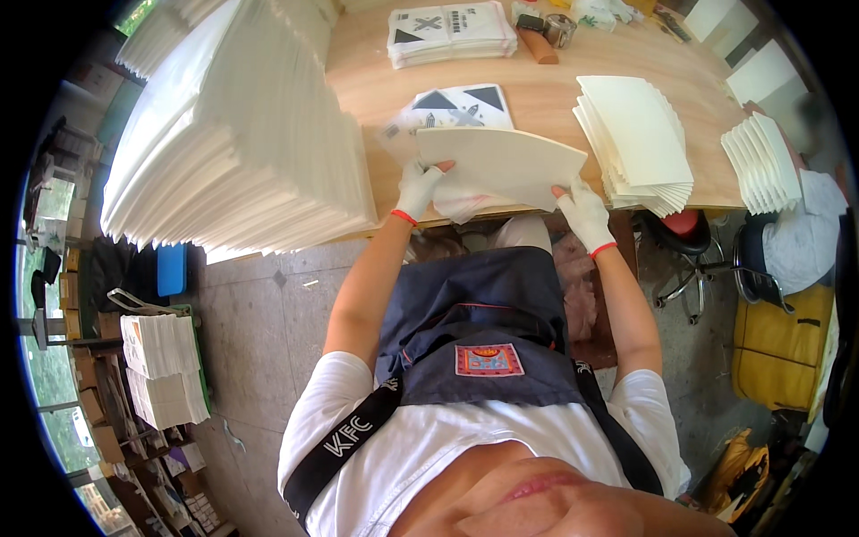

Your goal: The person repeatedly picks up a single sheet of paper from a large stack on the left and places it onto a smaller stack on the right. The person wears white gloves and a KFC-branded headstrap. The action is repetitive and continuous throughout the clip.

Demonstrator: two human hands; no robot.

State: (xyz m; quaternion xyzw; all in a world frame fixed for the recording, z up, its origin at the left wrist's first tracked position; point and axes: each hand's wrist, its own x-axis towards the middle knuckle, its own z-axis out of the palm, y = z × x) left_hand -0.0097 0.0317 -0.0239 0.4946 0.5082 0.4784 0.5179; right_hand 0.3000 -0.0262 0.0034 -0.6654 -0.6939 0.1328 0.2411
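Both hands wear white gloves with red cuffs, and the thumb tips are bare. My left hand (418, 190) grips the left end of a cream-white stack of paper sheets (506, 166), its thumb on the near face. At the other end my right hand (584, 217) pinches the lower right corner. The paper is tilted up and slightly bowed at the table's near edge; how many sheets it has I cannot tell. Just behind it lies a printed plastic bag (465, 109) with dark triangles, partly covered. Some clear, thin film (461, 208) hangs below the paper beside my left hand.
A tall pile of white sheets (242, 134) towers on the left of the wooden table (537, 98). Fanned paper stacks (640, 134) lie to the right, with more (761, 166) beyond. Packed printed bags (447, 34) and a tape roll (559, 31) sit at the back. A stool (684, 237) stands lower right.
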